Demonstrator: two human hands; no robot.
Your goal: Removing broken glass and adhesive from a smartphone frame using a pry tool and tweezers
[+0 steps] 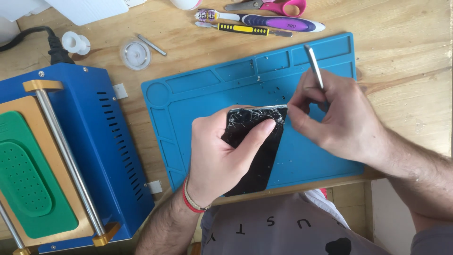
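My left hand (222, 151) grips a black phone with a cracked screen (252, 156), thumb pressed across its shattered top end. It is held tilted above a blue silicone work mat (207, 89). My right hand (335, 113) holds thin metal tweezers (314, 66), fingertips at the phone's upper right corner; the tweezers' working tip is hidden behind my fingers. Small dark glass bits lie scattered on the mat above the phone.
A blue machine with a green perforated pad and metal rods (61, 156) stands at left, its black cable behind it. At the back lie a purple toothbrush (264, 20), a yellow-handled screwdriver (243, 29), pink scissors (273, 5) and a clear round lid (135, 53).
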